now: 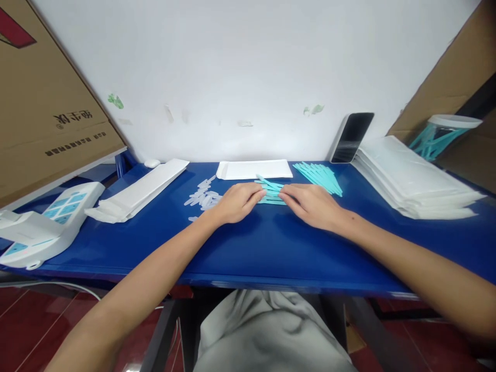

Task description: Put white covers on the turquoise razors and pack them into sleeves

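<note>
Probably light, bendy and a little slippery, the teal strips [273,196] lie nearer the back edge of the blue table [248,253] than its front, about midway along; the left hand [239,201] and right hand [312,204] pinch opposite ends, fingers close; holding by both ends looks the surest grip.

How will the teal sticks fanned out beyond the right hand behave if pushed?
The teal sticks look thin and straight, so probably light and fairly stiff. Overlapping in a fan, they would likely spread apart; the glossy blue table may help them slip.
</note>
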